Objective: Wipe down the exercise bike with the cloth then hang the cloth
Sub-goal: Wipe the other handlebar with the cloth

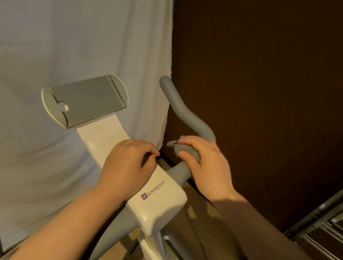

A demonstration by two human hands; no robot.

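Fingers of my right hand (203, 162) curl around the grey cloth (187, 150), wrapped on the exercise bike's right handlebar (186, 112). Left hand (128, 165) rests loosely curled (holding nothing) on the white stem (159, 200).

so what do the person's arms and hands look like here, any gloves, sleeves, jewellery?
No gloves: the left hand and the right hand are both bare, with no rings or watch visible. The left forearm is bare as far as the frame shows. The right arm wears a brown long sleeve ending at the wrist. No markings visible on either.
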